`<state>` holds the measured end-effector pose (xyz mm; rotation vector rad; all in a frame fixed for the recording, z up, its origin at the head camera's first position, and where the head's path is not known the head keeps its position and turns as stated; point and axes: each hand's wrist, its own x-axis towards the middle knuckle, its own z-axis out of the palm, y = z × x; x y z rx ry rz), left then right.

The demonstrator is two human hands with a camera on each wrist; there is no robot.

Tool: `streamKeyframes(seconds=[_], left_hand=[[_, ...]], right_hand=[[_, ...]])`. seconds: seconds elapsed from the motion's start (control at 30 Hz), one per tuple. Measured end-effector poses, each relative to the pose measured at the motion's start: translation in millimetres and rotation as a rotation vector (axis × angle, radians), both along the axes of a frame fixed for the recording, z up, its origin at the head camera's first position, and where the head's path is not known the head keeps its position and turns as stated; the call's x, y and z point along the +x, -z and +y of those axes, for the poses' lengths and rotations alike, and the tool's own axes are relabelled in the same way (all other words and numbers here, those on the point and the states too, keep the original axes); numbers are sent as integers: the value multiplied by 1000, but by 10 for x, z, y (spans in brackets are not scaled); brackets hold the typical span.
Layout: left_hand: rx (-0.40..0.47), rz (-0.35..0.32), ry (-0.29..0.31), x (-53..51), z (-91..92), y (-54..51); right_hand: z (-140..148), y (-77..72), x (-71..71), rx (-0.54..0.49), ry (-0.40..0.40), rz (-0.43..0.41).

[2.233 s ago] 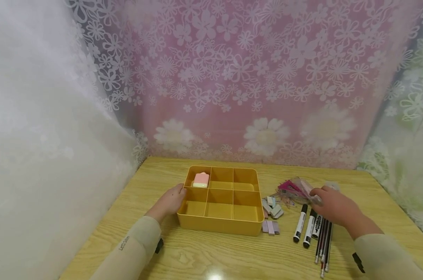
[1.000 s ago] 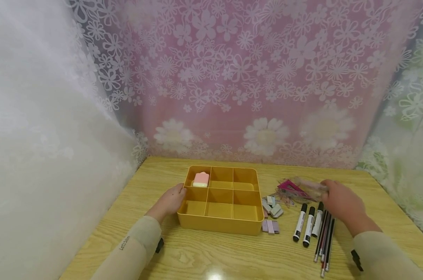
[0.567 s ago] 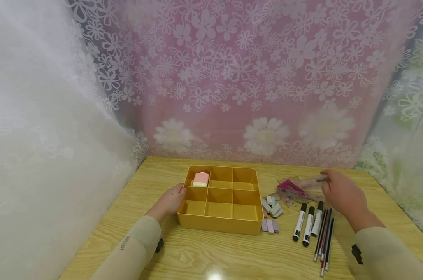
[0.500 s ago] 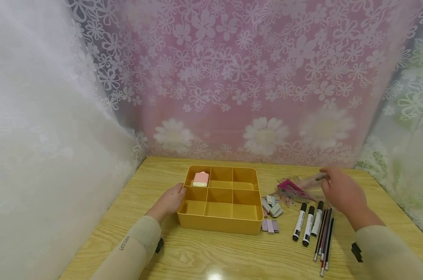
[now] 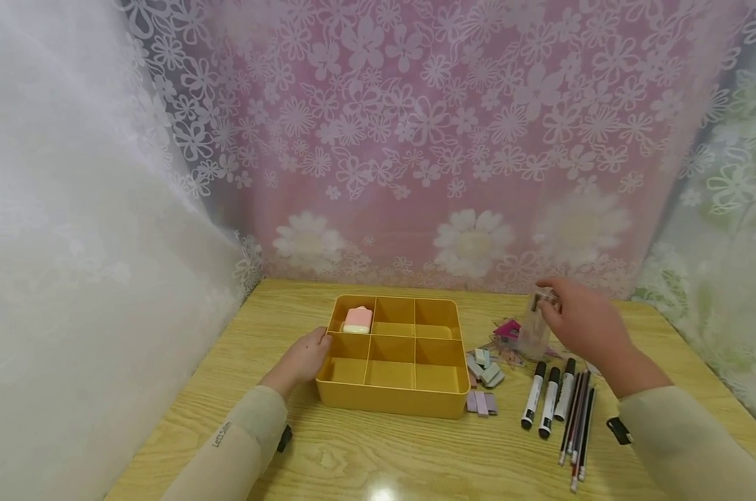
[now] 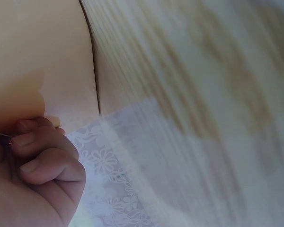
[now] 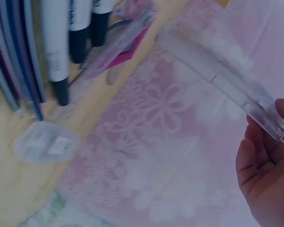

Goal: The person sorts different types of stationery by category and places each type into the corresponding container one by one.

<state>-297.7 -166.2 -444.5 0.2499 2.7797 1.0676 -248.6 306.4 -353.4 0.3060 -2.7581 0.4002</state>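
A yellow six-compartment tray [image 5: 390, 402] stands on the table, a pink-and-cream bottle-shaped item [image 5: 358, 319] in its back-left compartment. My left hand [image 5: 304, 355] grips the tray's left wall; the left wrist view shows the curled fingers [image 6: 52, 165] there. With thumb and fingers, my right hand [image 5: 587, 320] pinches one end of a long clear plastic case [image 5: 533, 330]. It hangs tilted above a pile with a magenta set square [image 5: 508, 329]. In the right wrist view the clear case [image 7: 213, 71] looks see-through; its contents cannot be made out.
Several erasers [image 5: 492, 374] lie by the tray's right side, with flat lilac pieces [image 5: 481, 403] in front. Farther right are black-capped markers [image 5: 533, 396] and a bundle of pencils [image 5: 576, 424]. A small translucent container [image 7: 46, 142] lies beyond the pencil ends. Floral curtains hang around the table.
My right hand has lifted the clear case off the pile's right side and moved it up and left, tipping it more upright. The left hand and tray stay put.
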Motion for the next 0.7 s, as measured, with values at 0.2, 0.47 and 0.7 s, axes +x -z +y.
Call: streamKeyframes(seconds=[0.2, 0.47, 0.7], left_hand=[[4, -12, -8, -4, 3, -12], [-12, -14, -5, -12, -6, 12], [-22, 2, 0, -20, -7, 17]], right_hand=[[-275, -179, 7, 41, -79, 23], [-714, -406, -3, 28, -173, -38], [-1143, -471, -33, -28, -255, -15]])
